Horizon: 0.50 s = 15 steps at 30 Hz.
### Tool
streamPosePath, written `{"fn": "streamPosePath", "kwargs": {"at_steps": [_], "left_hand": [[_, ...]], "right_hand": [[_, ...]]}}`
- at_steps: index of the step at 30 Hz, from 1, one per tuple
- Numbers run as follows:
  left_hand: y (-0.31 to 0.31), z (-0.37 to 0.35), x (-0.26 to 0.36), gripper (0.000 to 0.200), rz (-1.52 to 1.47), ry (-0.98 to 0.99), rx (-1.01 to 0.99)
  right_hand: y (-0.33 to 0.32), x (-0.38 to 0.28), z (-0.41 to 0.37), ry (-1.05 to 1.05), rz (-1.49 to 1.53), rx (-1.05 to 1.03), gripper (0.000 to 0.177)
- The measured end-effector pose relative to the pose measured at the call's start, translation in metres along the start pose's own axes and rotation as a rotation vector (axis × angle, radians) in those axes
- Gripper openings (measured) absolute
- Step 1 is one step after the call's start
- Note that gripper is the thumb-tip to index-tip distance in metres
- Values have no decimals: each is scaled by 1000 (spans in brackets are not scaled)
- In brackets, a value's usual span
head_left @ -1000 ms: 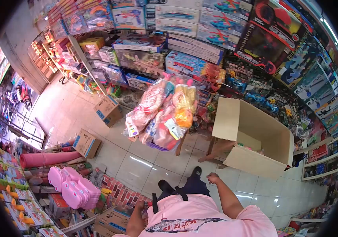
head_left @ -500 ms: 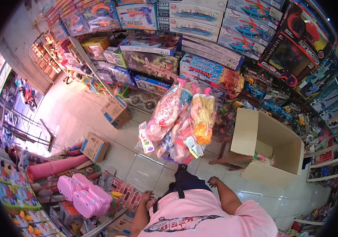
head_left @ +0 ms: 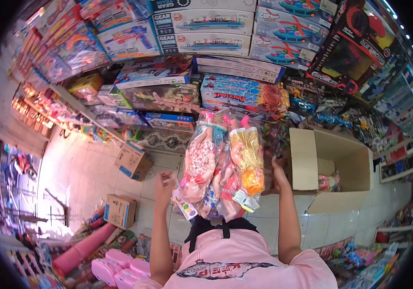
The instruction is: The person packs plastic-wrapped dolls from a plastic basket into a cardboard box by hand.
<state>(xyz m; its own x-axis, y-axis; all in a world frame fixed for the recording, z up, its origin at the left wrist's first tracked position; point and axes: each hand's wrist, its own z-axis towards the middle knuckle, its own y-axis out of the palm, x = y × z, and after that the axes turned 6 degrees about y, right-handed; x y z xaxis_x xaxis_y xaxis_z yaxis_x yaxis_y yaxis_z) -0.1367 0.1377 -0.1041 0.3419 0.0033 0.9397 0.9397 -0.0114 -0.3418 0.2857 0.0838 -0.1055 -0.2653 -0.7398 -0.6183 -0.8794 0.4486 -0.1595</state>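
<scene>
Hanging right in front of you is a bundle [head_left: 221, 168] of dolls in clear bags, level with your raised hands and above your pink shirt [head_left: 235, 262]. Two dolls read clearly: a pink doll [head_left: 199, 164] on the bundle's left and a yellow doll [head_left: 247, 156] on its right. More bags are packed between them, but their number cannot be told. One card tag [head_left: 185, 204] dangles at the lower left.

Your left hand [head_left: 164, 183] is up just beside the pink doll, fingers loosely bent. Whether it grips or only touches the bag cannot be told. Your right hand [head_left: 277, 169] is lifted against the bundle's right edge, next to the yellow doll. Its fingers are hidden, so its hold cannot be told either.

Three cardboard boxes stand around you. One big box [head_left: 334, 151] to your right is open, with a bagged toy [head_left: 328, 182] lying inside. Two small boxes sit shut on the tiled floor [head_left: 78, 178] to your left, one nearer the shelves [head_left: 131, 161] and one nearer you [head_left: 119, 211].

Behind the bundle, shelves [head_left: 78, 108] are stacked with boxed toys, among them two Gear boxes [head_left: 201, 21] and one Spider-Man box [head_left: 237, 94]. One rolled pink mat [head_left: 78, 250] lies at the lower left.
</scene>
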Motion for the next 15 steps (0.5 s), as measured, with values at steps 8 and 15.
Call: {"fn": "streamPosePath", "kwargs": {"at_steps": [8,15], "left_hand": [[61,24,35,114,477,298,-359],[0,72,-15,86,-440,102,-591]], "right_hand": [[60,-28,-118,-972,-377,348,34],[144,6,-162,-1155,-405,413,28]]}}
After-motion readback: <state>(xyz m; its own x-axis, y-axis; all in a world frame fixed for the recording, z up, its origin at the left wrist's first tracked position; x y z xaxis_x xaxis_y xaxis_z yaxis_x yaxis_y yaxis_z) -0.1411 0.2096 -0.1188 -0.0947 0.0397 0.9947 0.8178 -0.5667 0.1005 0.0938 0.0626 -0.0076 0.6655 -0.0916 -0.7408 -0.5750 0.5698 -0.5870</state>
